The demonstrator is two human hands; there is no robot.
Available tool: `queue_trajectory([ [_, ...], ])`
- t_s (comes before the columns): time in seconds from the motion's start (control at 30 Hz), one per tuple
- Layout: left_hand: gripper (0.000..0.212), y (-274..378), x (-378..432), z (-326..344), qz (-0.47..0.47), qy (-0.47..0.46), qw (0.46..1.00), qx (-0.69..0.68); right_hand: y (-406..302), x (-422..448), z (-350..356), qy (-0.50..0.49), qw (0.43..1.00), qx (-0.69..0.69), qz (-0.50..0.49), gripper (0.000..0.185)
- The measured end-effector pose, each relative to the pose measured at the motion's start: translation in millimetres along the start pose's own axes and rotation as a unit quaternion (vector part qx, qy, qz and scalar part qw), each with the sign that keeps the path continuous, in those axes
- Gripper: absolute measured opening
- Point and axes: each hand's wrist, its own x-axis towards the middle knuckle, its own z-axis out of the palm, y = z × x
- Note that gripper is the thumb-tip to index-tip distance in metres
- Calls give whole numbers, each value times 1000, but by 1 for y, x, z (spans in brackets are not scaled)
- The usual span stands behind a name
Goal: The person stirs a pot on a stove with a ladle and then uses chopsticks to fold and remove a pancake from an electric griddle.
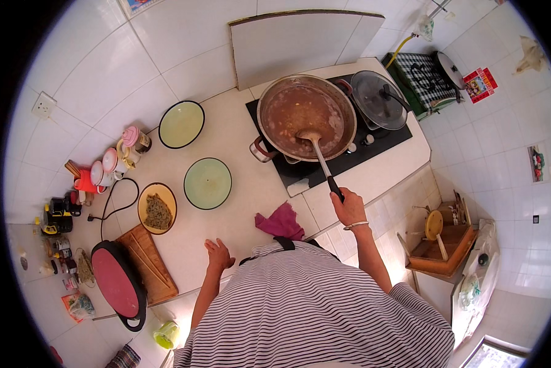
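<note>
My right hand (349, 207) grips the black handle of a metal ladle (321, 158), whose bowl rests partly sunk in reddish-brown liquid inside a large steel pot (352, 133). The pot stands on a black gas cooktop (381, 146). My left hand (219, 254) is over the front edge of the counter, fingers apart, holding nothing. A crumpled magenta cloth (281, 221) lies on the counter between my hands. Left of the pot are two pale green enamel dishes (208, 183) (181, 124) and a yellow dish (142, 202) with a greyish-green food mass in it.
A glass lid (377, 102) with a black handle lies right of the pot. At the left are a wooden board (158, 276), an electric pan with a pink surface (112, 280), a black cord (136, 184), lidded cups (112, 158) and bottles. A wooden crate (445, 253) stands at the right.
</note>
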Motion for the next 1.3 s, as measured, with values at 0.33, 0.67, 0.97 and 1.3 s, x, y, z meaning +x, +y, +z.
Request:
queue_trajectory([
  [0.33, 103, -9, 9, 17, 12, 34, 999, 18, -1, 3, 1, -4, 1000, -1, 7, 30],
  [0.67, 103, -7, 7, 16, 5, 40, 999, 5, 0, 5, 4, -2, 1000, -3, 9, 31],
  [0.97, 103, -7, 8, 18, -5, 33, 999, 5, -2, 7, 4, -2, 1000, -11, 4, 32],
  [1.3, 103, -6, 7, 16, -2, 34, 999, 19, -1, 9, 7, 11, 1000, -5, -2, 33],
])
